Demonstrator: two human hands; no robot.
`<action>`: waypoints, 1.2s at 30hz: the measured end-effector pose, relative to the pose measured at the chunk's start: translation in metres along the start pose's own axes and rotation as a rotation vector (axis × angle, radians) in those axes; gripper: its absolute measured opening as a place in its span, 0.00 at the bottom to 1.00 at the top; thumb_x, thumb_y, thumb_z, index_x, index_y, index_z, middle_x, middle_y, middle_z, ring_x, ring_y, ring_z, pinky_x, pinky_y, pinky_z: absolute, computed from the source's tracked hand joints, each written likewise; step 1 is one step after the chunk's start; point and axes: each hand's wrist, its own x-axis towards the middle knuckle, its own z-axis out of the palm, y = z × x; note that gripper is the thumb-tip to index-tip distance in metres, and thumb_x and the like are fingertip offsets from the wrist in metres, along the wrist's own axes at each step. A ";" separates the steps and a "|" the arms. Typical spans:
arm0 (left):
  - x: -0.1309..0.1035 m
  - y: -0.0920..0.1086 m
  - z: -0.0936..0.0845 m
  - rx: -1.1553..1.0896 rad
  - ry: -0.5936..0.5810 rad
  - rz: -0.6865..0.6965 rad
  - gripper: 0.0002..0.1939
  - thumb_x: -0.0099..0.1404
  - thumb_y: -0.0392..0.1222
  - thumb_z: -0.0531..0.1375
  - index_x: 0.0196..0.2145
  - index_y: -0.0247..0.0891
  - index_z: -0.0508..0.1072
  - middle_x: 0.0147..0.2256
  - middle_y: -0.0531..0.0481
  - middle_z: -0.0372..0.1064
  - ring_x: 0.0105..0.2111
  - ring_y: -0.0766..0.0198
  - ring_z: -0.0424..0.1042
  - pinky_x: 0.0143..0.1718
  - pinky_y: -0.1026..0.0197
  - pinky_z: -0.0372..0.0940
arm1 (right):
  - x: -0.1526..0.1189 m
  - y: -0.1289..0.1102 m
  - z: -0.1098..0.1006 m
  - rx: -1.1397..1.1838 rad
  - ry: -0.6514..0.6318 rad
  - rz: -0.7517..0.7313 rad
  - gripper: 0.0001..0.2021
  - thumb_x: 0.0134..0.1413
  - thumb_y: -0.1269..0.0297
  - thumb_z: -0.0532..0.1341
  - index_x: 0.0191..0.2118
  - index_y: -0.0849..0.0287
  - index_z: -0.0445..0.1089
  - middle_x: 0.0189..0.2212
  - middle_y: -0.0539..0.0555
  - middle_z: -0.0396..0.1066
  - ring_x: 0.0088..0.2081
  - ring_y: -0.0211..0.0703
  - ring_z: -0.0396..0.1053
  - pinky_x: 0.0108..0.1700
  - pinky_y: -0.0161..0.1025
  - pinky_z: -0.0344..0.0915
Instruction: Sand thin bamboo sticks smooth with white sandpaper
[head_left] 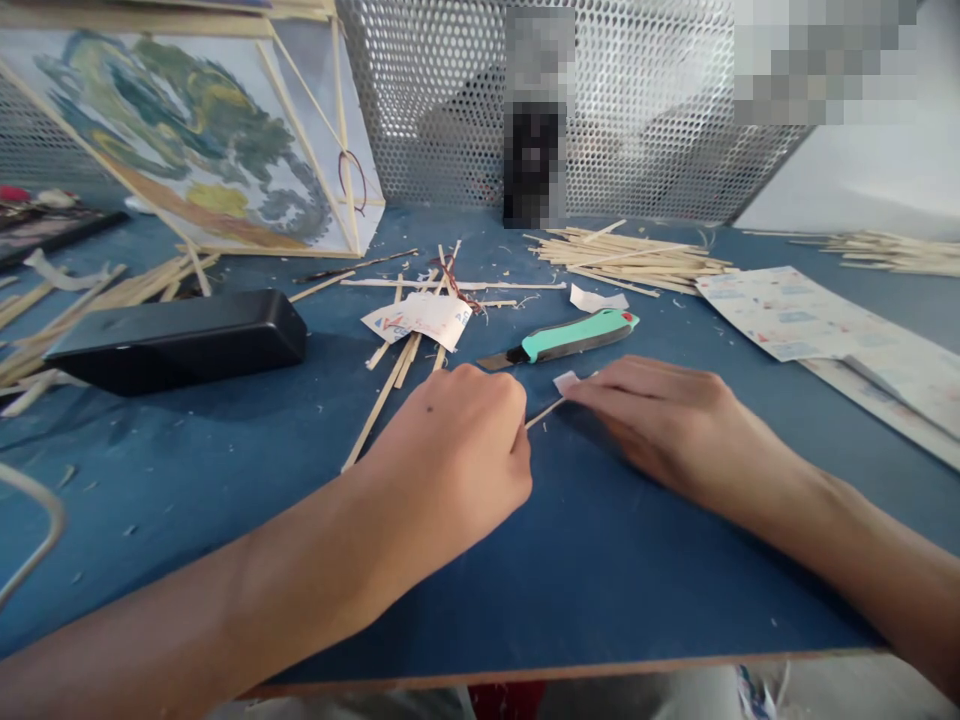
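A thin wooden stick (545, 412) spans the gap between my two hands, low over the blue table. My left hand (465, 450) is closed in a fist around one end of it; the fingers are mostly turned away from view. At the other end, my right hand (660, 405) pinches a small white piece of paper (565, 382) against the stick. Just beyond both hands lies a turquoise utility knife (577, 335) with its blade out, pointing left. Behind my left hand, a printed paper scrap (427, 318) rests on several loose sticks (382, 400).
A black box-shaped object (180, 340) stands at left. Behind it is a stick-framed paper lantern (202, 150) painted with a dragon. Piles of sticks (630, 258) lie at the back, near a perforated metal screen (442, 100). Printed sheets (787, 310) lie at right; a cable (52, 520) curves in at left.
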 end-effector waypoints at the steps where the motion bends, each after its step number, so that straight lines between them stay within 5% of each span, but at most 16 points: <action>1: 0.000 0.000 0.000 0.002 -0.004 -0.004 0.14 0.61 0.33 0.57 0.20 0.40 0.62 0.17 0.55 0.58 0.18 0.66 0.55 0.24 0.57 0.45 | 0.000 -0.002 0.000 0.021 -0.004 -0.019 0.16 0.68 0.77 0.55 0.55 0.65 0.74 0.42 0.62 0.78 0.41 0.51 0.77 0.42 0.45 0.75; 11: -0.001 0.000 -0.001 -0.011 -0.005 0.007 0.15 0.61 0.33 0.57 0.18 0.41 0.60 0.16 0.55 0.57 0.16 0.67 0.54 0.23 0.57 0.45 | -0.007 0.009 -0.001 -0.010 0.007 0.035 0.18 0.68 0.77 0.56 0.57 0.59 0.74 0.43 0.59 0.79 0.41 0.50 0.77 0.41 0.46 0.74; 15: -0.003 -0.004 -0.006 -0.084 -0.045 -0.047 0.11 0.61 0.36 0.57 0.21 0.42 0.68 0.17 0.55 0.65 0.18 0.65 0.63 0.22 0.58 0.49 | -0.003 0.007 -0.007 -0.025 0.253 0.212 0.15 0.69 0.75 0.58 0.53 0.52 0.77 0.44 0.55 0.81 0.43 0.47 0.78 0.45 0.44 0.74; 17: -0.004 -0.010 -0.014 -0.138 -0.085 -0.123 0.10 0.61 0.38 0.57 0.23 0.43 0.70 0.19 0.55 0.68 0.19 0.64 0.66 0.21 0.59 0.52 | -0.002 0.010 -0.010 -0.049 0.414 0.409 0.11 0.68 0.70 0.62 0.48 0.51 0.80 0.41 0.54 0.81 0.40 0.47 0.78 0.40 0.44 0.72; 20: -0.005 -0.019 -0.029 -0.201 -0.103 -0.192 0.10 0.64 0.40 0.57 0.24 0.43 0.68 0.19 0.56 0.69 0.21 0.64 0.67 0.22 0.60 0.56 | -0.004 0.020 -0.012 -0.021 0.481 0.528 0.07 0.67 0.65 0.64 0.44 0.51 0.81 0.36 0.52 0.80 0.35 0.47 0.77 0.32 0.43 0.69; 26: -0.007 -0.023 -0.039 -0.410 -0.179 -0.206 0.08 0.67 0.42 0.57 0.29 0.43 0.70 0.23 0.57 0.71 0.23 0.66 0.68 0.24 0.63 0.58 | -0.009 0.018 -0.012 -0.003 0.450 0.403 0.11 0.67 0.69 0.63 0.49 0.46 0.79 0.41 0.50 0.80 0.38 0.45 0.78 0.37 0.41 0.72; 32: -0.004 -0.018 -0.009 -0.740 -0.241 -0.201 0.07 0.69 0.46 0.57 0.37 0.44 0.73 0.29 0.56 0.76 0.25 0.67 0.72 0.23 0.65 0.61 | -0.008 0.009 -0.008 0.011 0.337 0.169 0.13 0.66 0.75 0.62 0.50 0.51 0.77 0.40 0.51 0.78 0.36 0.39 0.75 0.38 0.39 0.71; 36: -0.004 -0.016 0.004 -0.658 -0.216 -0.176 0.09 0.71 0.48 0.56 0.35 0.44 0.72 0.24 0.58 0.73 0.21 0.68 0.69 0.20 0.65 0.59 | -0.009 0.014 0.000 -0.014 0.177 0.132 0.09 0.67 0.74 0.62 0.46 0.55 0.76 0.40 0.52 0.78 0.38 0.42 0.75 0.41 0.42 0.71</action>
